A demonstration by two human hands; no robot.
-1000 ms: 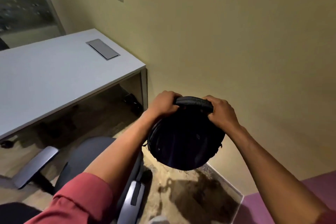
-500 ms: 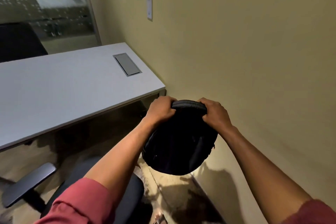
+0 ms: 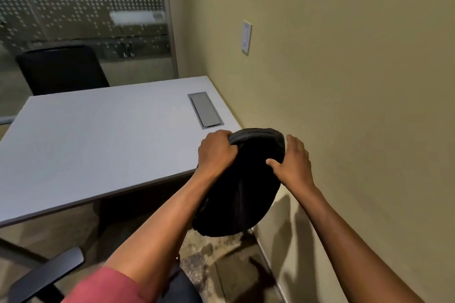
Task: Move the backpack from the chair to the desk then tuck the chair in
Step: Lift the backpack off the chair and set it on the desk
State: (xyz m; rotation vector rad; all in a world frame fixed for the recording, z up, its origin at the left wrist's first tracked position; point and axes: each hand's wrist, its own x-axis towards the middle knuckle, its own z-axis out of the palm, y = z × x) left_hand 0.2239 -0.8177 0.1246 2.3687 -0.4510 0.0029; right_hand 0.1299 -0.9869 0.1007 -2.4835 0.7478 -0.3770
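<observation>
The black backpack [image 3: 240,194] hangs in the air in front of the near right corner of the white desk [image 3: 98,150], its top about level with the desk top. My left hand [image 3: 215,152] is clenched on its padded top edge. My right hand [image 3: 293,162] grips the right side of that top, thumb across the front. Below, at the bottom left, the grey armrest [image 3: 46,275] and part of the dark seat [image 3: 182,288] of the chair show; the rest of the chair is hidden by my arms.
A yellow wall [image 3: 344,106] runs close along the right, with a white switch plate [image 3: 246,37]. A grey cable hatch [image 3: 205,110] is set into the desk's far right. A second black chair [image 3: 64,69] stands behind the desk before a frosted glass partition [image 3: 86,19].
Both hands have carried the backpack up and toward the desk corner. My view has lifted, so more of the desk, the far chair and the partition shows and less of the near chair.
</observation>
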